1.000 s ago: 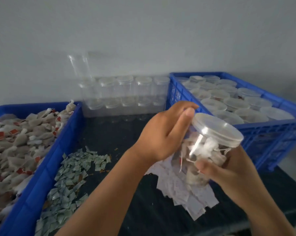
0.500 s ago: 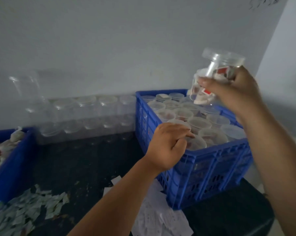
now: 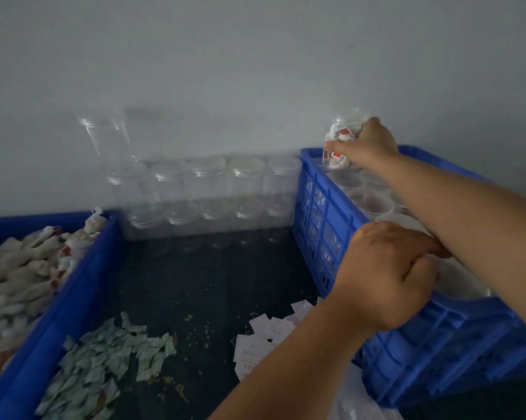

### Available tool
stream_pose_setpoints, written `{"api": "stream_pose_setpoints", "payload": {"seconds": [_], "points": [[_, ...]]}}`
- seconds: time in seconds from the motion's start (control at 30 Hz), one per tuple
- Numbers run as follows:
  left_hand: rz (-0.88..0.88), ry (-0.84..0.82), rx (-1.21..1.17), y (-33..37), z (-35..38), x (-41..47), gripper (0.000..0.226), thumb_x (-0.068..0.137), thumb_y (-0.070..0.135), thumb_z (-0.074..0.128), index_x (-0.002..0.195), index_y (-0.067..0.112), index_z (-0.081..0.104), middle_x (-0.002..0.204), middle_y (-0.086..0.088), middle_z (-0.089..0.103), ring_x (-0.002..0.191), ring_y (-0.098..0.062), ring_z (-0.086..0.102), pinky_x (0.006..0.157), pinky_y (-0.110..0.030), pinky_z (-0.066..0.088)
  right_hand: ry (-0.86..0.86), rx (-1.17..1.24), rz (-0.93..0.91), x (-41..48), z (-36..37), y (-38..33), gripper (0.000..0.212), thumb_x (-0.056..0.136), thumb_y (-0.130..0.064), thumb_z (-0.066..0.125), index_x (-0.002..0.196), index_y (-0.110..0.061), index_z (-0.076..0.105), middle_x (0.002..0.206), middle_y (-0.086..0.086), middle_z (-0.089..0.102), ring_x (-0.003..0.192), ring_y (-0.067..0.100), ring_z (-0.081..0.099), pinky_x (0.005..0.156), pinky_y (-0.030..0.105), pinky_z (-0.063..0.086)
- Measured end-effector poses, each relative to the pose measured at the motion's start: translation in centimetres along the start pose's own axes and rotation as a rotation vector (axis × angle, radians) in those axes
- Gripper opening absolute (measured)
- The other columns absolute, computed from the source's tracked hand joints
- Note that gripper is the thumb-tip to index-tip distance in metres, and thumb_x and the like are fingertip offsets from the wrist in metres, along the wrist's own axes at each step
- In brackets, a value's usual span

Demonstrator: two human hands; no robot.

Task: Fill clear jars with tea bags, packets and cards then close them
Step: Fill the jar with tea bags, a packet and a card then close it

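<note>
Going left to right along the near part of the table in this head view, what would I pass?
Blue bin of tea bags → green packets → white cards → blue crate of closed jars.

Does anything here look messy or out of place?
Yes. Brown crumbs lie scattered over the dark tabletop between the pale green packets and the white paper cards, like spilled tea. At the back, the topmost empty clear plastic jar leans sideways.
</note>
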State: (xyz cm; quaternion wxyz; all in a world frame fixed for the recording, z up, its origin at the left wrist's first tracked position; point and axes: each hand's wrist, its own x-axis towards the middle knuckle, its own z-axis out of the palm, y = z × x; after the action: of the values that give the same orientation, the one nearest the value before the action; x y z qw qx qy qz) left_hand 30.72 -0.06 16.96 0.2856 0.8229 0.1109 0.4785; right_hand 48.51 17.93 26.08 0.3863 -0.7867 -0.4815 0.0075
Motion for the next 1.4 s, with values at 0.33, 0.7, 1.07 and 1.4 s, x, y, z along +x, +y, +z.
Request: {"api": "stream_pose_setpoints", "payload": {"seconds": [0.33, 0.7, 1.07, 1.4], "points": [[0.077, 0.083, -0.028, -0.2, -0.2, 0.1, 0.033, 0.086, -0.004, 0.053, 0.073, 0.024, 0.041, 0.072, 0.013, 0.028, 0.072, -0.016, 0.033, 0.081, -0.034, 0.033, -0.087, 0.017, 0.107, 2.7, 3.7, -0.4, 0.128, 0.063, -0.096, 0.069, 0.15, -0.008, 0.034, 0.15, 0.01, 0.058, 0.133, 0.036, 0.06, 0.089, 0.039, 0.044], [-0.113, -0.069, 0.153, 0.4, -0.3, -0.2, 0.046, 0.097, 0.017, 0.045, 0.124, 0.007, 0.08, 0.126, -0.012, 0.077, 0.122, -0.032, 0.065, 0.114, -0.045, 0.037, -0.341, -0.103, 0.161, 0.3, -4.2, -1.9, 0.107, 0.077, -0.096, 0.06, 0.142, -0.011, 0.056, 0.137, 0.016, 0.063, 0.1, 0.031, 0.067, 0.086, 0.044, 0.058], [-0.322, -0.258, 0.17, 3.4, -3.4, 0.7, 0.047, 0.105, 0.013, 0.049, 0.144, -0.013, 0.054, 0.146, -0.034, 0.056, 0.136, -0.046, 0.05, 0.114, -0.047, 0.037, -0.266, -0.167, -0.548, -23.8, -13.1, -4.5, 0.045, 0.086, -0.082, 0.056, 0.104, -0.043, 0.069, 0.103, -0.024, 0.07, 0.099, -0.008, 0.064, 0.085, 0.026, 0.053], [-0.378, -0.095, 0.527, -0.6, -13.2, -11.0, 0.038, 0.106, 0.039, 0.046, 0.139, 0.028, 0.061, 0.137, 0.011, 0.064, 0.126, -0.006, 0.053, 0.106, -0.024, 0.042, -0.595, -0.062, -0.781, -34.4, -7.5, -3.4, 0.05, 0.09, -0.087, 0.049, 0.129, -0.056, 0.055, 0.137, -0.042, 0.049, 0.132, -0.017, 0.045, 0.1, 0.011, 0.041]]}}
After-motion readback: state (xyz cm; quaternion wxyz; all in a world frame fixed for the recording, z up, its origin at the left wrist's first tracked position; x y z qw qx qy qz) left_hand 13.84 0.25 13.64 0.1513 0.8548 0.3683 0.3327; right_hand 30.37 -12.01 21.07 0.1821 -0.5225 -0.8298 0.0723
